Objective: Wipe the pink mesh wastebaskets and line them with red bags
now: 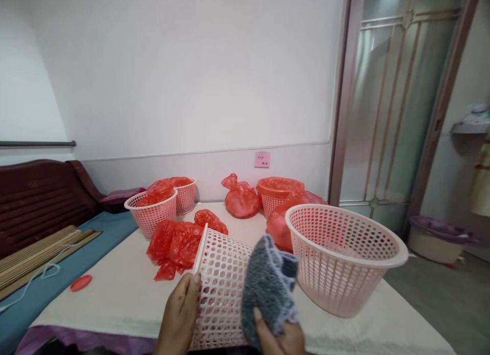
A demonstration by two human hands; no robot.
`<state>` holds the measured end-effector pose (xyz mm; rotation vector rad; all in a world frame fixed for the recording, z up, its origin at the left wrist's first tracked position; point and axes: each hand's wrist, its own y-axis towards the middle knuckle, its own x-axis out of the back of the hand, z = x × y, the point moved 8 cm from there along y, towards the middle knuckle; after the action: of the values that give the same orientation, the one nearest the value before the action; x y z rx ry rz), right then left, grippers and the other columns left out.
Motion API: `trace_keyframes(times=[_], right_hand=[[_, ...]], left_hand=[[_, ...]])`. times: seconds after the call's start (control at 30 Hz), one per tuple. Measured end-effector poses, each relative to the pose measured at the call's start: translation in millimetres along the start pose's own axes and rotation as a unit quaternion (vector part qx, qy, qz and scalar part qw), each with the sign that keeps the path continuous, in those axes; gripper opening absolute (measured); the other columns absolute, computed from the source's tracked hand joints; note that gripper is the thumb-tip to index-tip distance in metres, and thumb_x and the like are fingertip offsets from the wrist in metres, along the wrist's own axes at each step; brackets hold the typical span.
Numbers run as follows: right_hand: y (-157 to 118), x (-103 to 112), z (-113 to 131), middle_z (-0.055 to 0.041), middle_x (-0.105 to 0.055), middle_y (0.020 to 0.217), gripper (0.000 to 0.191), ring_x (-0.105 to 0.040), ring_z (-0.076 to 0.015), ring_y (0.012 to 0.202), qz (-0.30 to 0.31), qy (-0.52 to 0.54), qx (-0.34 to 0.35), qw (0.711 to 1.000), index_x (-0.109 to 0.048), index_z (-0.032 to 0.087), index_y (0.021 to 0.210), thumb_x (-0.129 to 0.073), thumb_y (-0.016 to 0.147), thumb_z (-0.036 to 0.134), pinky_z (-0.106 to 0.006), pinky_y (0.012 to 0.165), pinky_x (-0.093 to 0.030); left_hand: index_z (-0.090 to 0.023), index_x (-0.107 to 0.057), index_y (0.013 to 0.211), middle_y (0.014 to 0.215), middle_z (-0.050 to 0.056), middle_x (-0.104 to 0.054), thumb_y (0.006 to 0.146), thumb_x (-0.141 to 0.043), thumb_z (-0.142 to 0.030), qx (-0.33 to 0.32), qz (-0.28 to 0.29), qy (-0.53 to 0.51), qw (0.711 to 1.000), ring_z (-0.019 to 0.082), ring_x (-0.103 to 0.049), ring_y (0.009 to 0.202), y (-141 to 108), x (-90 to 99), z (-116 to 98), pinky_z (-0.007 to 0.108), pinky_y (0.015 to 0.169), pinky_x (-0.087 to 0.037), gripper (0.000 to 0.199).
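A pink perforated plastic basket (222,278) lies tipped on its side at the table's front, its rim facing left. My left hand (179,314) grips that rim, thumb on the outside. In my right hand (277,337) is a bunched grey cloth (268,288) with a pale edging, held against the basket's base end. Just to the right stands a larger pink basket (344,263), upright. Crumpled red plastic bags (178,245) lie on the table behind my left hand.
Toward the back are two baskets with red bags, a left basket (153,217) and a red-lined basket (281,191), plus a tied red bag (241,199). A red lid-like disc (81,283) lies on the white-covered table (126,283). A pink note (262,160) is on the wall.
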<state>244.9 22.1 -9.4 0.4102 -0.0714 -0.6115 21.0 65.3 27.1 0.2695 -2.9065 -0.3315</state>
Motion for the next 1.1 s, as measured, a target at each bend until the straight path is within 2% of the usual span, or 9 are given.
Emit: trace_keyframes(times=[0.07, 0.13, 0.23, 0.4, 0.53, 0.67, 0.8, 0.93, 1.1], right_hand=[[-12.8, -33.7, 30.4, -0.0106, -0.068, 0.094, 0.023, -0.063, -0.0265, 0.09, 0.064, -0.023, 0.141, 0.988, -0.07, 0.019, 0.087, -0.054, 0.072, 0.029, -0.039, 0.081, -0.051], [-25.5, -55.9, 56.5, -0.0118, -0.063, 0.109, 0.038, -0.057, -0.0286, 0.103, 0.096, -0.057, 0.263, 0.958, -0.066, 0.019, 0.1, -0.05, 0.067, 0.019, -0.045, 0.088, -0.046], [-31.5, -70.9, 76.6, -0.0137, -0.051, 0.126, 0.057, -0.047, -0.0309, 0.116, 0.135, -0.112, 0.344, 0.923, -0.057, 0.017, 0.118, -0.048, 0.062, 0.013, -0.051, 0.096, -0.038], [-2.4, -68.4, 59.3, -0.0117, -0.05, 0.124, 0.054, -0.044, -0.0289, 0.117, 0.197, -0.195, 0.295, 0.915, -0.055, 0.018, 0.118, -0.049, 0.065, 0.008, -0.05, 0.1, -0.033], [41.5, -40.9, 9.1, -0.0133, -0.056, 0.113, 0.039, -0.048, -0.0287, 0.107, 0.133, -0.252, 0.199, 0.938, -0.06, 0.014, 0.107, -0.045, 0.071, 0.008, -0.049, 0.095, -0.037], [72.8, -11.1, -37.8, -0.0142, -0.059, 0.104, 0.031, -0.051, -0.0304, 0.099, 0.072, -0.272, 0.135, 0.95, -0.06, 0.014, 0.101, -0.044, 0.075, 0.016, -0.048, 0.089, -0.041], [86.4, 13.1, -60.2, -0.0131, -0.059, 0.095, 0.027, -0.055, -0.0278, 0.091, 0.022, -0.247, 0.088, 0.965, -0.059, 0.014, 0.096, -0.04, 0.079, 0.022, -0.043, 0.082, -0.046], [64.9, 5.8, -42.6, -0.0131, -0.059, 0.104, 0.027, -0.054, -0.0276, 0.098, 0.037, -0.222, 0.109, 0.968, -0.061, 0.015, 0.097, -0.044, 0.075, 0.018, -0.043, 0.086, -0.046], [-24.6, -65.0, 25.6, -0.0082, -0.058, 0.114, 0.055, -0.051, -0.0277, 0.11, 0.124, -0.088, 0.27, 0.951, -0.057, 0.022, 0.114, -0.049, 0.061, 0.006, -0.046, 0.094, -0.041]], left_hand=[[-0.021, -0.055, 0.072, 0.067, -0.002, -0.055, 0.083, -0.05, -0.059, 0.001, 0.021, -0.02, 1.0, 0.016, -0.051, 0.065, -8.5, -9.2, -1.6, 0.024, 0.061, -0.044, 0.039], [-0.022, -0.06, 0.083, 0.079, 0.002, -0.063, 0.08, -0.055, -0.058, -0.012, 0.037, -0.041, 0.998, 0.019, -0.057, 0.077, -15.2, -14.0, -3.2, 0.026, 0.07, -0.047, 0.037], [-0.022, -0.062, 0.097, 0.1, 0.005, -0.067, 0.079, -0.057, -0.057, -0.021, 0.029, -0.049, 0.998, 0.023, -0.059, 0.096, -22.0, -12.0, -0.9, 0.027, 0.085, -0.047, 0.04], [-0.02, -0.063, 0.093, 0.093, 0.006, -0.068, 0.078, -0.056, -0.061, 0.027, -0.022, -0.015, 0.999, 0.024, -0.061, 0.094, -24.2, -4.9, 6.9, 0.029, 0.082, -0.048, 0.045], [-0.019, -0.062, 0.088, 0.08, 0.004, -0.067, 0.076, -0.055, -0.064, 0.056, -0.053, -0.033, 0.996, 0.022, -0.063, 0.082, -19.6, -1.3, 8.2, 0.029, 0.07, -0.05, 0.047], [-0.018, -0.062, 0.096, 0.093, 0.008, -0.07, 0.072, -0.061, -0.064, 0.088, -0.066, -0.036, 0.993, 0.026, -0.064, 0.092, -14.0, 2.2, 14.3, 0.032, 0.073, -0.053, 0.051], [-0.016, -0.061, 0.106, 0.105, 0.012, -0.069, 0.075, -0.062, -0.058, 0.118, -0.074, -0.052, 0.989, 0.028, -0.064, 0.1, -9.6, 1.9, 19.8, 0.038, 0.082, -0.053, 0.052], [-0.017, -0.062, 0.107, 0.107, 0.01, -0.07, 0.079, -0.062, -0.046, 0.157, -0.118, -0.087, 0.977, 0.026, -0.064, 0.102, -9.1, -0.4, 16.8, 0.039, 0.088, -0.05, 0.04], [-0.017, -0.064, 0.093, 0.093, 0.003, -0.072, 0.074, -0.066, -0.025, 0.17, -0.089, -0.215, 0.957, 0.02, -0.067, 0.09, -5.9, -16.9, 3.3, 0.032, 0.084, -0.052, 0.021]])
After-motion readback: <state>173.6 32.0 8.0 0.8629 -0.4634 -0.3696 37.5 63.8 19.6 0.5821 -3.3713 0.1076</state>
